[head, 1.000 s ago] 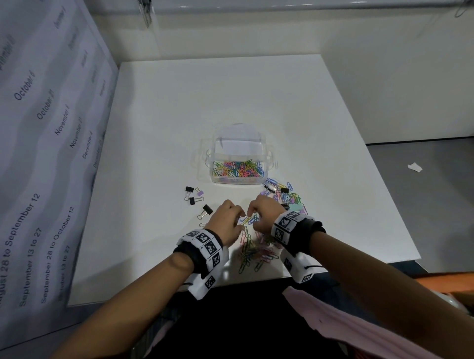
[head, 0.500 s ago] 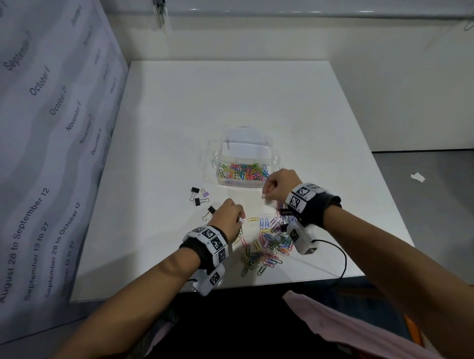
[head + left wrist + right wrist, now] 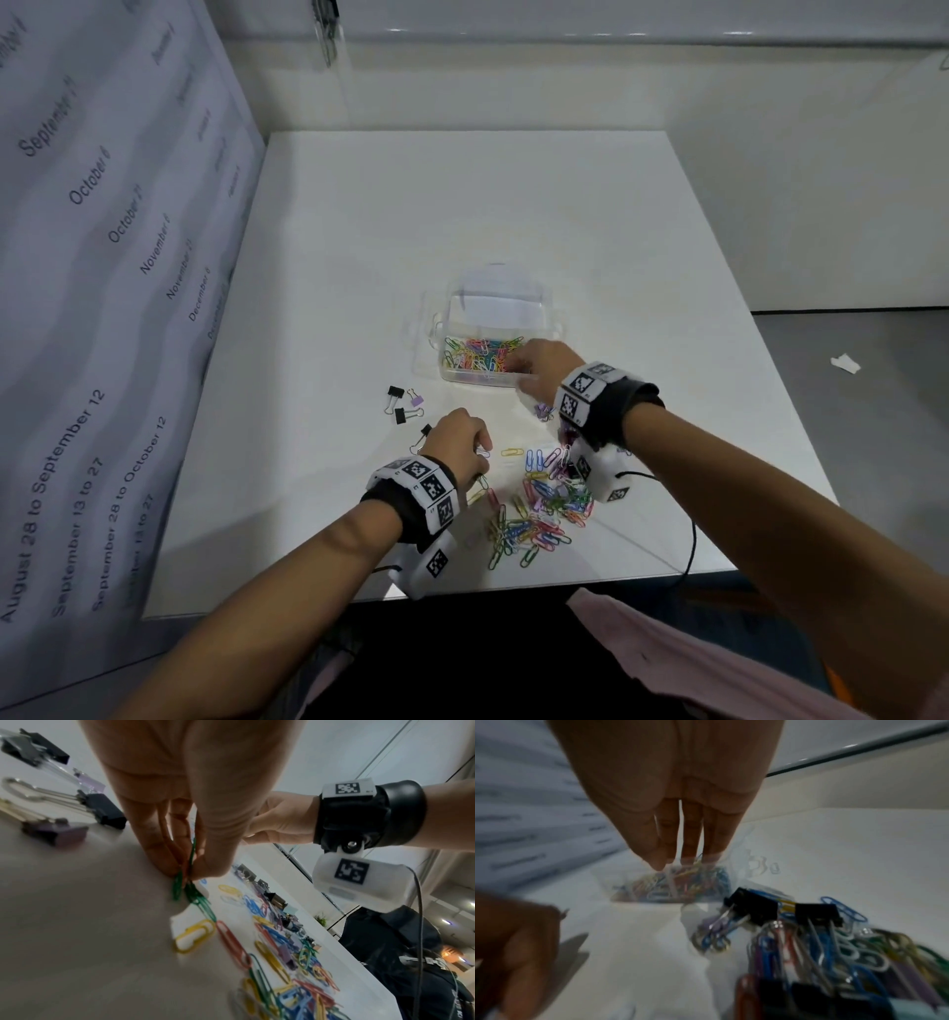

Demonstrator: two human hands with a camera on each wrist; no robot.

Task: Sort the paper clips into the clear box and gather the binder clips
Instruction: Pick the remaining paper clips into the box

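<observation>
clear box (image 3: 539,313): transparent glossy plastic
paper clips (image 3: 539,514): smooth coloured coating
binder clips (image 3: 403,403): matt bodies, shiny metal handles
table (image 3: 462,205): smooth white

One clear box (image 3: 497,308), two hands (paper clips (image 3: 534,519) uncountable).

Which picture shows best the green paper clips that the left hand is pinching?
The left wrist view: the green paper clips sit sharp and close between the left hand's fingertips. From the head view they hide behind that hand. The right wrist view does not show them.
</observation>
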